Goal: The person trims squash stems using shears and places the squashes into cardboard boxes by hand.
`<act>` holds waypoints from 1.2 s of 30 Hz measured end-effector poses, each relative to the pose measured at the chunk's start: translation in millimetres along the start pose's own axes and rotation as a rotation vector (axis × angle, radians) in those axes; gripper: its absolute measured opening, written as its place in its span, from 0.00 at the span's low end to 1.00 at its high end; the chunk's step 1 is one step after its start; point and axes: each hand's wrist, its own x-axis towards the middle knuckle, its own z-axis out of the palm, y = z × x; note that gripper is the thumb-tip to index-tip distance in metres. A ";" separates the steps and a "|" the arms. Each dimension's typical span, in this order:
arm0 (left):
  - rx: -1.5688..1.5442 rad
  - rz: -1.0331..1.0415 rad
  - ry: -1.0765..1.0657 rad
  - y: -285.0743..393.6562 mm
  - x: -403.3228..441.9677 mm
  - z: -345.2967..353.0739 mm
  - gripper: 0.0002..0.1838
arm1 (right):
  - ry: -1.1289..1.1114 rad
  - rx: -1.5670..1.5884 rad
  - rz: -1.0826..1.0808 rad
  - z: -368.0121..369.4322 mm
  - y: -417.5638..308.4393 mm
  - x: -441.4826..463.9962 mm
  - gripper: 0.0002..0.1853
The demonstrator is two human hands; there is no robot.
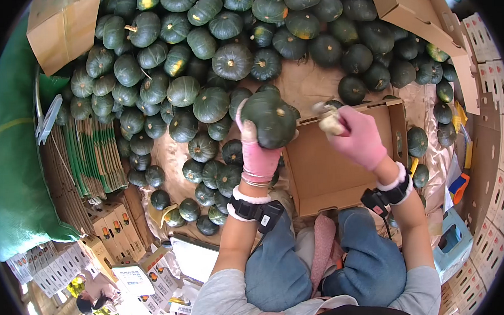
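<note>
My left hand, in a pink glove, is closed around a dark green pumpkin and holds it up left of the open cardboard box. My right hand, also gloved in pink, is raised over that box with its fingers curled. A small pale lump shows at its fingertips, with a blurred whitish end; its kind cannot be made out. The inside bottom of the box shows bare brown cardboard. Beside my left hand, more pumpkins lie on the brown sheet.
Heaped pumpkins fill the far side. Folded cartons and a green sack stand left; another box is far right. A blue plastic stool or crate stands right. Another person is at lower left.
</note>
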 end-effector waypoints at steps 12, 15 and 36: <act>1.178 0.282 -0.435 -13.2 0.8 -10.9 0.25 | -0.236 1.203 0.314 22.5 50.8 -43.4 0.29; 1.608 0.719 -0.001 19.1 21.7 -35.2 0.23 | -0.176 0.993 0.360 39.7 78.1 -33.6 0.26; 0.138 0.340 0.358 50.1 52.7 -132.0 0.28 | 0.343 0.911 0.425 6.3 150.9 -65.5 0.26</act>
